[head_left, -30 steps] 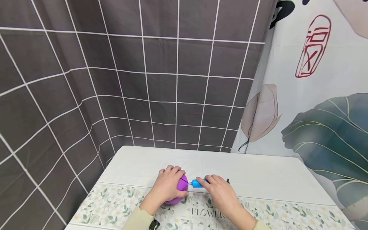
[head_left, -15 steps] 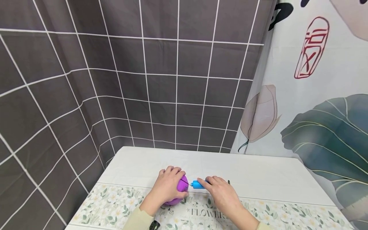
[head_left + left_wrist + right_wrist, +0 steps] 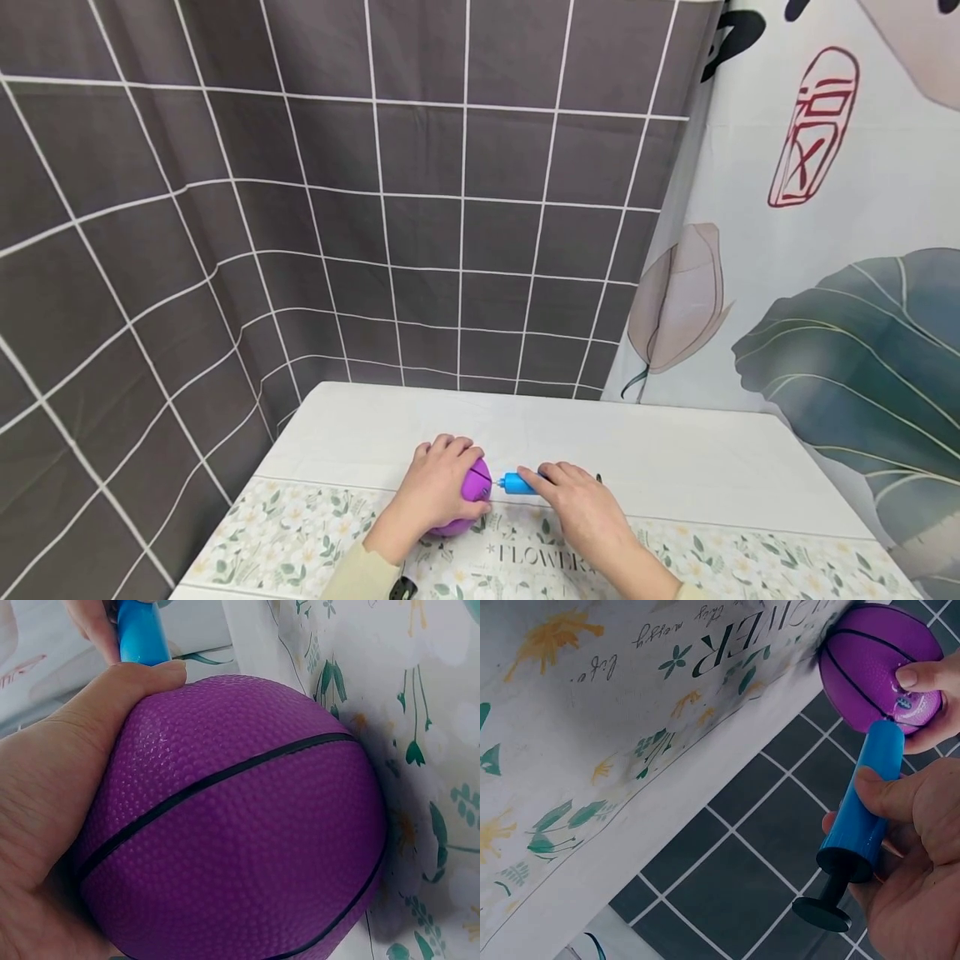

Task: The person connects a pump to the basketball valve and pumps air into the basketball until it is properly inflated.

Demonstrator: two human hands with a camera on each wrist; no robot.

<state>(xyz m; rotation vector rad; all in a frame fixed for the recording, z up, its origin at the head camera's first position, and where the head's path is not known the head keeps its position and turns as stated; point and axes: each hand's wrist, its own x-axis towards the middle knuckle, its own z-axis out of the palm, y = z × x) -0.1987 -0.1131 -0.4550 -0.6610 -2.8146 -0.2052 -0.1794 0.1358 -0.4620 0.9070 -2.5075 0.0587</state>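
Note:
A purple basketball [image 3: 477, 482] with black seams rests on the table, and my left hand [image 3: 438, 485] grips it from above and the left. In the left wrist view, the thumb lies along the pebbled side of the ball [image 3: 247, 802]. A blue hand pump [image 3: 519, 483] lies level in my right hand [image 3: 588, 510], its thin needle pointing at the ball's right side. Whether the needle tip is inside the ball, I cannot tell. The right wrist view shows the thumb and fingers around the pump barrel [image 3: 870, 787], with the black plunger handle [image 3: 821, 913] partly drawn out.
The white table [image 3: 360, 408] carries a flowered strip [image 3: 300, 521] along its front. A dark grid-patterned curtain [image 3: 420, 225] hangs behind and to the left. On the right hangs a white curtain [image 3: 750, 292] with leaf prints. A black device [image 3: 402, 587] shows near the left wrist.
The pump and my right hand have shifted very slightly to the right, widening the small gap between pump nozzle and ball. My left hand and the ball look still.

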